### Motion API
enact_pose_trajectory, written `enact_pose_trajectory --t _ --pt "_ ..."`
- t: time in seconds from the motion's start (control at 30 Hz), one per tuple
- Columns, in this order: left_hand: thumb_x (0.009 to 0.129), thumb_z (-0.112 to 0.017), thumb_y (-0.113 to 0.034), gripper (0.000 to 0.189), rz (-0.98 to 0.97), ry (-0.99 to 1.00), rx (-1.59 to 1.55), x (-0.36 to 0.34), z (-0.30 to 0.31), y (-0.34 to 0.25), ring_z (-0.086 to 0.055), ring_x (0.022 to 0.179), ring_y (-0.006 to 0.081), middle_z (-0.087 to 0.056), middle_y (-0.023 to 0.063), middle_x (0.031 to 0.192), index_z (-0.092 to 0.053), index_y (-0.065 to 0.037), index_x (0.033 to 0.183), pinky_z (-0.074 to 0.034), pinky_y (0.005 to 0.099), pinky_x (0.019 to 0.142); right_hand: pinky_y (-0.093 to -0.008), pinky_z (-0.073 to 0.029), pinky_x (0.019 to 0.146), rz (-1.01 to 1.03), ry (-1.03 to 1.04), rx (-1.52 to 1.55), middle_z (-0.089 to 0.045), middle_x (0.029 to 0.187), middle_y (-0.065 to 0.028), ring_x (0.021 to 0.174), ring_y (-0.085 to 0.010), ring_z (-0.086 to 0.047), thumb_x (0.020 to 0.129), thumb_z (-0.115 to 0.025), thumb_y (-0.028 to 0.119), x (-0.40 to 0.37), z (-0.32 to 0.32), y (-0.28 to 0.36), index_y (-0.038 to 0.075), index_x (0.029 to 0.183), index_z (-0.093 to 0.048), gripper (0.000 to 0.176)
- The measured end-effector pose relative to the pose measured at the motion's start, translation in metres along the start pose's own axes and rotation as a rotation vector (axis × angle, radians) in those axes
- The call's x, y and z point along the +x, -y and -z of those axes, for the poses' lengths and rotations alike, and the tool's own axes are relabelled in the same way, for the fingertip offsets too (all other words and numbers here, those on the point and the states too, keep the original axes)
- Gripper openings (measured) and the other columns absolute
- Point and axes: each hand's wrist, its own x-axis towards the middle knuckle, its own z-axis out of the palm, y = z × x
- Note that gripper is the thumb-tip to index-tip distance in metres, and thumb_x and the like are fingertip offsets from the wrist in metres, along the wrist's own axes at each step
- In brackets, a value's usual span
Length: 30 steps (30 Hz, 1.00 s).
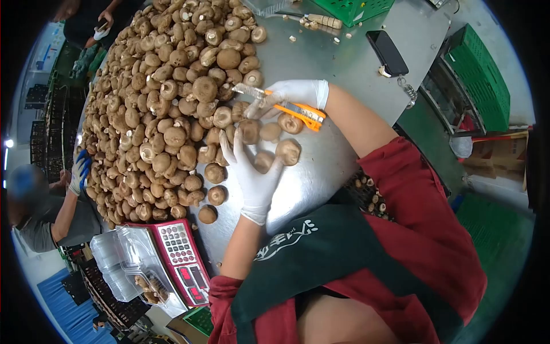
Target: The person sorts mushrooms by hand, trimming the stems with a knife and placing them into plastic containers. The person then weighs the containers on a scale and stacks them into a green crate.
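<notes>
My right hand (pixel 292 96), in a white glove, is closed around an orange utility knife (pixel 306 116). Its blade (pixel 248 90) points left over the mushroom pile (pixel 172 109). My left hand (pixel 252 179), also gloved, has its fingers spread and lies low over the steel table. Its fingertips are beside a brown mushroom (pixel 249 131) at the pile's edge; contact is hard to make out. Near its thumb lies another mushroom (pixel 287 152), and one more mushroom (pixel 290 123) lies just below the knife handle.
A red scale (pixel 180 246) with clear plastic trays (pixel 123 258) stands at lower left. A phone (pixel 387 53), a wooden-handled tool (pixel 325 21), stem scraps and a green crate (pixel 355 8) are on the far side. Across the pile, a co-worker's gloved hand (pixel 79 172) touches the mushrooms.
</notes>
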Motion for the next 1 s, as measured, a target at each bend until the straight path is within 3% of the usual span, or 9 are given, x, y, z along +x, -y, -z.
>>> enact_pose_trajectory --t 0.1,0.17,0.37,0.5,0.63,0.77,0.83,0.93,1.0 --pt "0.075 -0.076 -0.003 0.087 0.103 -0.098 -0.293 0.003 -0.016 -0.008 -0.031 0.14 0.0327 -0.024 0.0211 0.151 -0.028 -0.004 0.147 -0.033 0.0426 0.113 -0.0288 -0.051 0.091 -0.014 -0.034 -0.029 -0.062 0.129 -0.0103 0.103 -0.0141 -0.063 0.092 -0.063 0.033 -0.004 -0.006 -0.006 -0.001 0.13 -0.059 0.051" --pt "0.083 -0.065 0.006 0.076 0.238 -0.104 -0.726 0.0 -0.031 -0.004 -0.037 0.135 0.0248 -0.031 0.0154 0.148 -0.026 -0.003 0.148 -0.038 0.0386 0.11 -0.0218 -0.051 0.053 -0.189 -0.065 0.037 -0.067 0.109 -0.0085 0.082 -0.0081 -0.062 0.093 -0.063 0.032 -0.033 -0.022 0.018 0.0 0.12 -0.064 0.042" --pt "0.08 -0.068 -0.005 0.077 -0.021 0.193 -0.541 -0.027 -0.072 -0.052 -0.036 0.137 0.0368 -0.034 0.0234 0.146 -0.031 0.0 0.147 -0.029 0.0426 0.114 -0.0335 -0.049 0.095 0.173 -0.278 -0.186 -0.066 0.112 -0.0153 0.103 -0.0217 -0.063 0.095 -0.056 0.022 -0.14 -0.014 -0.019 -0.003 0.108 -0.067 0.031" --pt "0.084 -0.065 -0.009 0.075 -0.161 0.54 -0.612 -0.032 -0.086 -0.094 -0.027 0.142 0.0394 -0.027 0.0247 0.151 -0.028 -0.005 0.149 -0.027 0.0453 0.117 -0.0337 -0.044 0.101 -0.102 -0.639 0.091 -0.068 0.113 -0.0139 0.112 -0.0223 -0.06 0.096 -0.053 0.015 -0.244 -0.035 -0.023 -0.002 0.108 -0.067 0.025" --pt "0.084 -0.068 -0.015 0.075 -0.254 0.834 -0.551 -0.016 -0.078 -0.097 -0.03 0.141 0.0422 -0.029 0.0254 0.15 -0.031 -0.006 0.148 -0.028 0.0451 0.116 -0.034 -0.045 0.099 0.052 -0.82 -0.226 -0.068 0.112 -0.0145 0.111 -0.0229 -0.061 0.094 -0.052 0.01 -0.298 -0.049 -0.033 -0.003 0.104 -0.068 0.023" --pt "0.08 -0.066 -0.011 0.058 -0.568 0.321 -0.022 0.088 -0.057 -0.048 -0.039 0.132 0.0426 -0.042 0.0255 0.138 -0.046 -0.002 0.134 -0.034 0.05 0.11 -0.0287 -0.05 0.082 0.056 -0.985 -0.384 -0.069 0.109 -0.0126 0.091 -0.0164 -0.063 0.095 -0.05 0.009 -0.302 -0.05 -0.046 -0.003 0.104 -0.068 0.024" --pt "0.077 -0.067 -0.011 0.054 -0.608 0.074 0.333 0.157 -0.035 -0.032 -0.042 0.13 0.0415 -0.044 0.0226 0.138 -0.052 -0.005 0.128 -0.03 0.0568 0.109 -0.0216 -0.039 0.051 -0.041 -1.113 -0.332 -0.067 0.09 -0.0029 0.06 -0.005 -0.05 0.095 -0.05 0.01 -0.282 -0.058 -0.037 0.001 0.103 -0.069 0.023" --pt "0.079 -0.067 -0.024 0.053 -0.352 0.069 0.735 0.204 -0.017 0.018 -0.041 0.13 0.0391 -0.046 0.0181 0.139 -0.054 -0.012 0.129 -0.029 0.0639 0.106 -0.0238 -0.044 0.063 0.067 -1.07 -0.313 -0.067 0.091 -0.0054 0.072 -0.0079 -0.056 0.096 -0.051 0.011 -0.243 -0.042 -0.05 0.0 0.097 -0.066 0.019" --pt "0.078 -0.064 -0.021 0.048 -0.416 0.047 0.811 0.202 -0.016 0.027 -0.049 0.113 0.0368 -0.052 0.0145 0.124 -0.056 -0.013 0.124 -0.04 0.0547 0.092 -0.0252 -0.047 0.071 0.151 -0.983 -0.272 -0.068 0.092 -0.007 0.08 -0.0098 -0.06 0.097 -0.052 0.012 -0.219 -0.033 -0.057 -0.001 0.092 -0.064 0.018"
